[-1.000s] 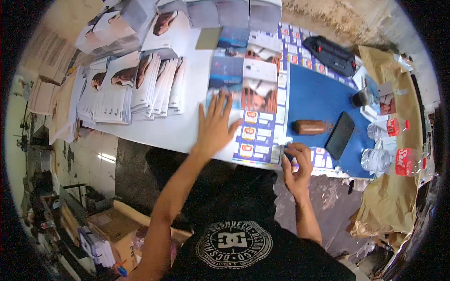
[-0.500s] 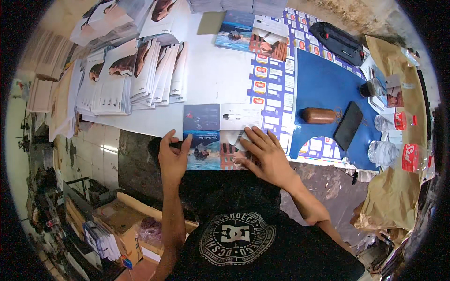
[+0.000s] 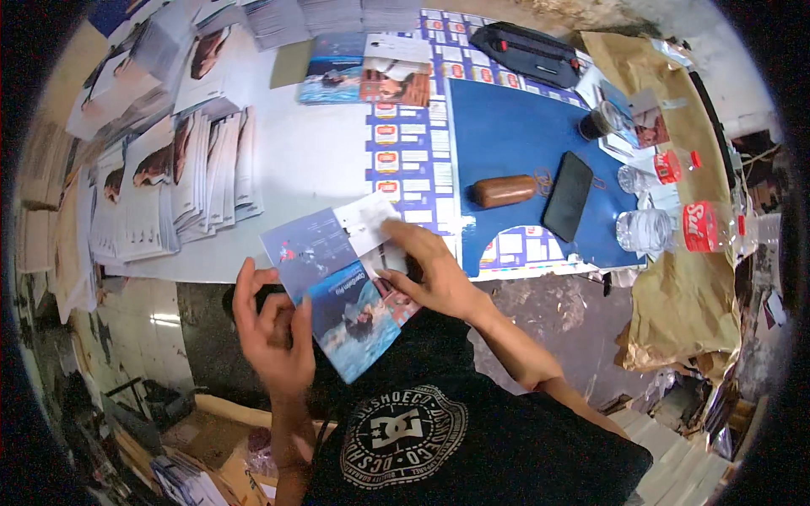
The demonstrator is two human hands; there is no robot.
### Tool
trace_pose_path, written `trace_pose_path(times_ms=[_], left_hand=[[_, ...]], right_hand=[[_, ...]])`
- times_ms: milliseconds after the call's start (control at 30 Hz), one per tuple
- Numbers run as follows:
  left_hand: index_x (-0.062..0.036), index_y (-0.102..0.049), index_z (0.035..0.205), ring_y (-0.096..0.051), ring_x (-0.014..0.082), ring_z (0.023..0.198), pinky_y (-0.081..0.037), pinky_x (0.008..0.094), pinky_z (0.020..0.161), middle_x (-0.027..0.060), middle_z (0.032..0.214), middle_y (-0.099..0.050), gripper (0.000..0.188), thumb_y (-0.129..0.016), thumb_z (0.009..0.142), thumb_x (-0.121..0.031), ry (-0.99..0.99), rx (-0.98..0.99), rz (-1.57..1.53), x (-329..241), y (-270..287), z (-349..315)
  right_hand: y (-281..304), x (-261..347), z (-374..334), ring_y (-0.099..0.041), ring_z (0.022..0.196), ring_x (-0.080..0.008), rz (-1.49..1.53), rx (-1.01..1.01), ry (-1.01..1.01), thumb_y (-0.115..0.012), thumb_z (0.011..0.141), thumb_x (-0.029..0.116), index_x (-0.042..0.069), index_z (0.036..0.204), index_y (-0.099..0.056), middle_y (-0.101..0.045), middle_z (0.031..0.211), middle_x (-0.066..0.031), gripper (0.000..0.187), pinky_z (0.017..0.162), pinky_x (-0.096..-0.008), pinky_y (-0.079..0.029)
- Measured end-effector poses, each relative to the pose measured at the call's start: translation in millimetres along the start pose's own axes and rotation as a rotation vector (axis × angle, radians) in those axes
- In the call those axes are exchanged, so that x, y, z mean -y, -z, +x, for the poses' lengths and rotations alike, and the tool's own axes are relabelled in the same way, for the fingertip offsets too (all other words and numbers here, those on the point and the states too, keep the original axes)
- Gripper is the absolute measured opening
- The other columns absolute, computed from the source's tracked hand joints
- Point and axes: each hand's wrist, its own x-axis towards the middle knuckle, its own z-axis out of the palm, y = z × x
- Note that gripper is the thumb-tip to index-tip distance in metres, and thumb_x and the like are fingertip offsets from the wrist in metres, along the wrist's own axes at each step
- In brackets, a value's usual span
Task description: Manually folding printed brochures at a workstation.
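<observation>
A printed leaflet (image 3: 316, 253) with a swimmer on blue water and a photo panel is tilted over the table's near edge, its lower corner hanging toward my shirt. My right hand (image 3: 434, 274) grips its right part, thumb over the front and fingers at the far side. By the leaflet's left edge, my left hand (image 3: 277, 329) has its fingers bent and apart, the thumb close to the edge. A similar stack of leaflets (image 3: 337, 72) lies at the far middle of the table.
Stacks of white printed booklets (image 3: 181, 173) fill the table's left. On the right are a brown case (image 3: 504, 191), a black phone (image 3: 568, 196), a dark cup (image 3: 599, 122), plastic bottles (image 3: 645, 229), a black bag (image 3: 527, 55) and brown paper (image 3: 688, 312). Boxes stand below left.
The leaflet, flat at the table edge before, is now lifted and turned, its lower end swung toward me. The view has shifted right. My right hand has closed on the leaflet.
</observation>
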Motion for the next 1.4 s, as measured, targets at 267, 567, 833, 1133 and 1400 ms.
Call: trace_pose_path(times_ms=[267,567,833,1133,1400], left_hand=[[0.0073,-0.056,0.122,-0.059,0.0272,0.113,-0.052,0.0384,0.093,0.0209,0.135,-0.053,0.04,-0.07,0.085,-0.002,-0.337,-0.037,0.346,-43,35,-8],[-0.001,-0.042,0.147,-0.066,0.0151,0.099,-0.053,0.027,0.088,0.0126,0.127,-0.063,0.057,-0.066,0.095,0.001,0.034,-0.022,0.127,110,8,64],[0.0002,-0.037,0.151,-0.064,0.0228,0.114,-0.054,0.0336,0.094,0.025,0.144,-0.057,0.059,-0.065,0.1,-0.009,0.261,0.051,0.045,95,-6,52],[0.0019,-0.036,0.152,-0.055,0.028,0.134,-0.044,0.0371,0.112,0.0254,0.146,-0.055,0.063,-0.067,0.1,-0.012,0.389,0.087,-0.201,82,-2,37],[0.0053,-0.039,0.149,-0.056,0.0317,0.133,-0.041,0.0443,0.115,0.0261,0.142,-0.057,0.053,-0.055,0.104,-0.016,0.484,0.121,-0.397,76,-7,44]], right_hand=[[11,-3,6,-0.056,0.127,-0.022,1.277,-0.076,-0.233,-0.077,0.091,0.012,0.002,0.15,-0.044,-0.058,0.139,-0.0145,0.068,0.106,-0.0371,-0.047],[44,-18,14,-0.068,0.089,-0.0114,1.024,-0.162,-0.594,-0.066,0.102,0.023,-0.003,0.13,-0.064,-0.073,0.109,-0.0077,0.038,0.079,-0.0233,-0.053],[12,-17,35,-0.065,0.102,-0.0163,1.037,-0.201,-0.513,-0.048,0.11,0.036,-0.001,0.136,-0.06,-0.07,0.117,-0.0085,0.047,0.092,-0.0308,-0.051],[-5,-2,54,-0.051,0.136,-0.0419,0.089,-0.136,-0.11,-0.059,0.103,0.024,-0.003,0.136,-0.059,-0.055,0.142,-0.0283,0.043,0.112,-0.0443,-0.041],[-25,-7,56,-0.034,0.149,-0.0406,-0.327,-0.041,-0.01,-0.054,0.104,0.033,0.0,0.156,-0.035,-0.037,0.16,-0.0232,0.064,0.12,-0.0559,-0.026]])
